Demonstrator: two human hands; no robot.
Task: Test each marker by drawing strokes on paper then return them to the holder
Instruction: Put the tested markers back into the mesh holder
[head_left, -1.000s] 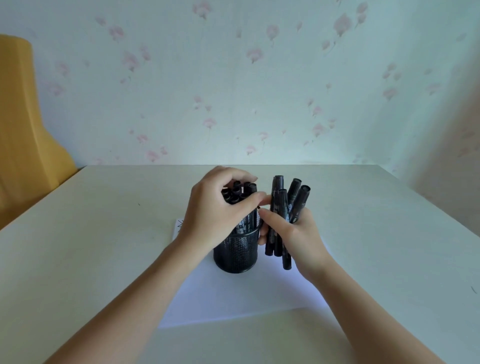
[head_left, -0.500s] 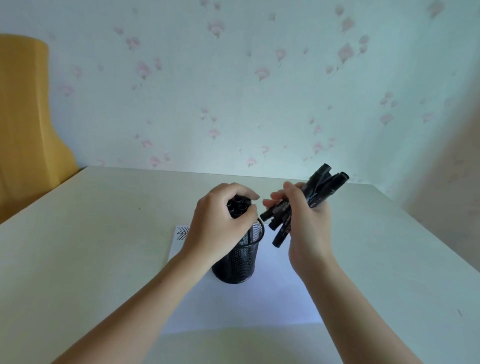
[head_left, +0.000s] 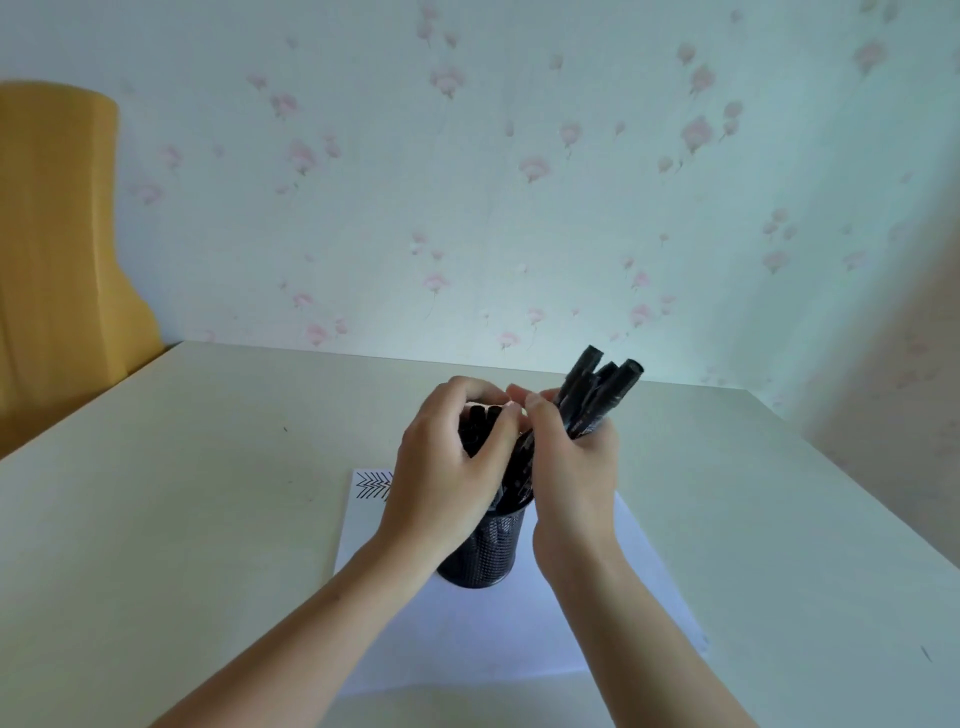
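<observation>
Both hands at mesh holder (head_left: 480, 556) on paper (head_left: 467, 639).
Left hand (head_left: 447, 478) curled around markers in holder (head_left: 480, 423); right hand (head_left: 571, 467) gripping marker bundle (head_left: 597, 387).

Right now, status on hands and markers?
Left hand grips markers in holder. Right hand holds marker bundle over it. Nothing blocking.
</observation>
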